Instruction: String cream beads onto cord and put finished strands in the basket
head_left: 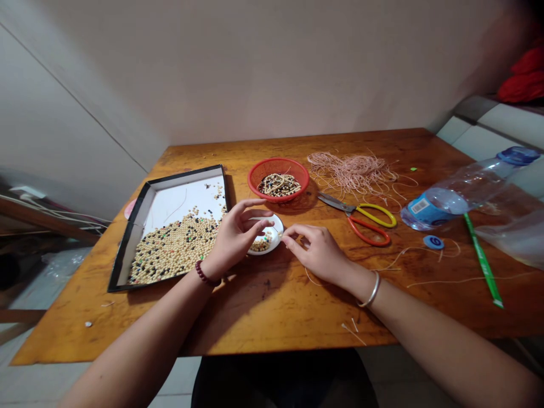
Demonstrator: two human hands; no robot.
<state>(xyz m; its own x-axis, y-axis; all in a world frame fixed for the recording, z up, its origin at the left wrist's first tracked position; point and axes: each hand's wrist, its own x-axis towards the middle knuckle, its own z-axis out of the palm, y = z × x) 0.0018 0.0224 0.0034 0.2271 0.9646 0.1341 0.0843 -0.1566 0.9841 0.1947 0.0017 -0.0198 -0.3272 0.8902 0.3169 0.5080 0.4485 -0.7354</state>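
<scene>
Over the left side of a small white dish hovers my left hand, its fingers stretched and apart, with nothing seen in them. Small pale, dark and green beads lie in the dish. At the dish's right rim my right hand pinches the end of a thin pale cord, which trails out below the palm; a tiny pale spot at the fingertips is too small to name. Left of my left hand, a black-edged shallow box holds many cream and dark beads.
Behind the dish stands a red plastic basket with strung beads. Scissors with yellow and red handles lie right of it, before a pile of pink cord. A plastic bottle, blue cap and green strip lie at the right.
</scene>
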